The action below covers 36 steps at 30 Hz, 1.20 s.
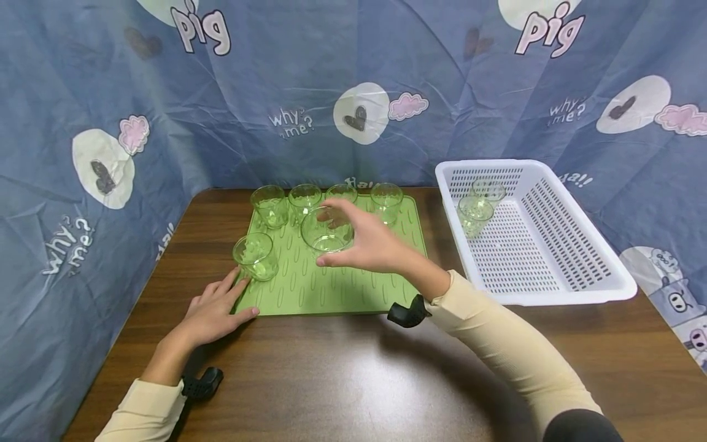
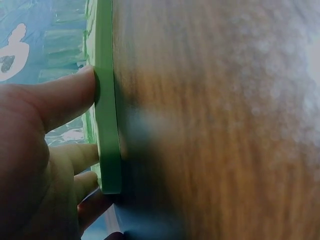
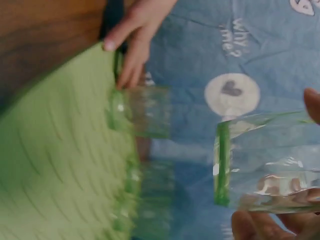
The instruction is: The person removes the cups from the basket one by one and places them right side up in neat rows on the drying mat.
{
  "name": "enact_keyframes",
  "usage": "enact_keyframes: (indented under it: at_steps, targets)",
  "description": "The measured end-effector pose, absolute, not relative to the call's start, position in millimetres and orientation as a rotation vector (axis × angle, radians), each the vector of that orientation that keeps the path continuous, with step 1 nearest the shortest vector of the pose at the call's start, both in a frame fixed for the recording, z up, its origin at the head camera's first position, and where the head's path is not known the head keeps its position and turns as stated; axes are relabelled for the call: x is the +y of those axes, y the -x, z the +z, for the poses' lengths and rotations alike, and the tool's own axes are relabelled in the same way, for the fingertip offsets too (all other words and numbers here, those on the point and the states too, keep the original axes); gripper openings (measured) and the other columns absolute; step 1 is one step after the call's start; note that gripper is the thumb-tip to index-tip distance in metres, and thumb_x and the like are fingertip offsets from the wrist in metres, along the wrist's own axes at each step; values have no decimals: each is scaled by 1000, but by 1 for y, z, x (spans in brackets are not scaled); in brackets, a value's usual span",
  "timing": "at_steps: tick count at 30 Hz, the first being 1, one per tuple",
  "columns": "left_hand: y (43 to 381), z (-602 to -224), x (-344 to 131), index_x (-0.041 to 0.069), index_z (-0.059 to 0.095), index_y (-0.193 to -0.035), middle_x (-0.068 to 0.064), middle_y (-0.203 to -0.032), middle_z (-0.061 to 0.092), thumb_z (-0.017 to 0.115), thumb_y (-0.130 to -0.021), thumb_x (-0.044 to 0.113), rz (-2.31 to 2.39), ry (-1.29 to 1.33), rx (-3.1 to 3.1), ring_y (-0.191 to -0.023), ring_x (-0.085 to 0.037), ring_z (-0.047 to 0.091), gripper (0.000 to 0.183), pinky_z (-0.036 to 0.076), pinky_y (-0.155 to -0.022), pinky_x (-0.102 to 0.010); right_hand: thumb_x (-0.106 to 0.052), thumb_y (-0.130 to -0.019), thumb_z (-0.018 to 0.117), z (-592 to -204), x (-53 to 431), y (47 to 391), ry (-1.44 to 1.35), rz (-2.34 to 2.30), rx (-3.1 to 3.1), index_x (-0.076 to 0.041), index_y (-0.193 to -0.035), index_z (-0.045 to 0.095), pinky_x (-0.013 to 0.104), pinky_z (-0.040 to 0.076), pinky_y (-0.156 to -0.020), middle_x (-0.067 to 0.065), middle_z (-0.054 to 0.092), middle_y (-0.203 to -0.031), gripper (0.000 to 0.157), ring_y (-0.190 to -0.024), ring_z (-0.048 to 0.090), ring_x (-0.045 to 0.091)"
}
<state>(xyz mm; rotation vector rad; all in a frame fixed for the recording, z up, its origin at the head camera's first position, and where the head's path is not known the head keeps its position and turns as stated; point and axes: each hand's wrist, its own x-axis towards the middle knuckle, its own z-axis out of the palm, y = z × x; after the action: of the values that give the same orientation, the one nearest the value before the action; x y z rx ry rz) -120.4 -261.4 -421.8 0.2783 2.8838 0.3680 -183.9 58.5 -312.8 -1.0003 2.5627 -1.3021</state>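
Observation:
My right hand (image 1: 367, 239) grips a clear glass cup (image 1: 327, 232) by its sides, thumb across from the fingers, over the green ribbed mat (image 1: 331, 288). In the right wrist view that held cup (image 3: 223, 165) shows its thick base apart from the mat. My left hand (image 1: 215, 313) rests at the mat's front left corner with relaxed fingers. Its thumb (image 2: 70, 97) touches the mat's edge in the left wrist view. Just beyond those fingertips stands another glass cup (image 1: 256, 258). Several more cups, including one at the back left (image 1: 270, 209), line the mat's far side.
On the right, a white perforated plastic basket (image 1: 585, 294) contains two glass cups (image 1: 475, 218). Bare brown tabletop (image 1: 320, 374) lies in front of the mat. A blue printed cloth (image 1: 309, 73) hangs behind and beside the table.

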Motion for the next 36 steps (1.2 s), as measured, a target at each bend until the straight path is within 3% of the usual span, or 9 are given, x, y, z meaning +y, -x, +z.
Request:
enact_keyframes:
  at_steps: [9,15,24,36]
  targets:
    - [120,-422,-262,9,27,-145,-15,-154,8,45,-87,61,376,-277,2882,-130,-43,23,80,26,-86,-66,-43,-64,80,-354,31,200,870,-1382,2463,-21,-140,32,30,46,-90,-7,53,-129,93,-114,54,14]
    - [121,-425,-262,10,27,-145,-14,-154,9,45,-86,61,376,-279,2898,-130,-42,24,80,26,-86,-66,-38,-65,81,-374,22,206,801,-1388,2448,-18,-141,30,34,43,-97,-3,53,-130,94,-118,52,18]
    - [122,-426,-263,10,28,-145,-15,-154,10,44,-86,62,372,-282,2902,-131,-42,23,80,26,-87,-66,-38,-64,81,-380,15,209,832,-1404,2433,-15,-141,31,37,44,-97,2,53,-131,94,-116,54,25]
    - [121,-425,-264,10,29,-144,-15,-154,11,45,-86,61,370,-277,2904,-130,-42,23,79,27,-87,-65,-35,-66,80,-384,3,211,838,-1340,2494,-13,-140,31,34,42,-99,2,53,-132,92,-119,52,21]
